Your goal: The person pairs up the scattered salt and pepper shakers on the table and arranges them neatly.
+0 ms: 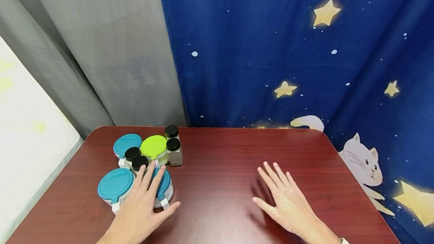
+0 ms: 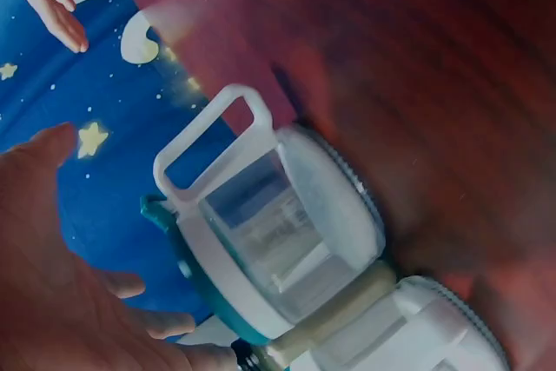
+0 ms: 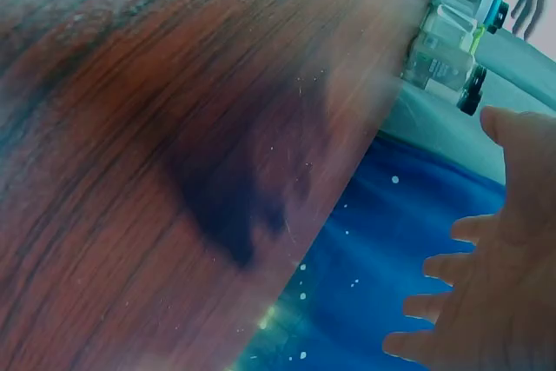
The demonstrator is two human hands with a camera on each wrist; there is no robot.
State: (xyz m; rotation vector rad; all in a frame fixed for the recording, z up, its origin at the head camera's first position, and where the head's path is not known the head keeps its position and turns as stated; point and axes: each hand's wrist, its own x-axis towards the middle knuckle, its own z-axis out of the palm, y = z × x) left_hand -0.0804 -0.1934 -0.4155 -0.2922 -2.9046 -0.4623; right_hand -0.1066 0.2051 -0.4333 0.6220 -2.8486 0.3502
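My left hand [image 1: 139,208], fingers spread, is over a cluster of jars at the table's left side. It overlaps two blue-lidded jars, one on its left [image 1: 115,184] and one under its fingertips [image 1: 165,183]. In the left wrist view, a clear jar with a white handle [image 2: 208,138] stands beside the fingers with nothing gripped. Behind are another blue-lidded jar [image 1: 127,144], a green-lidded jar [image 1: 154,147] and several small black-capped bottles [image 1: 174,155]. My right hand [image 1: 288,202], fingers also spread, hovers above the table at right and holds nothing; its shadow shows below.
The reddish-brown wooden table [image 1: 217,183] has rounded back corners. Behind it hang a grey curtain [image 1: 112,48] and a blue star-patterned curtain [image 1: 251,48]. A pale, yellow-spotted surface [image 1: 30,123] lies off the table's left side.
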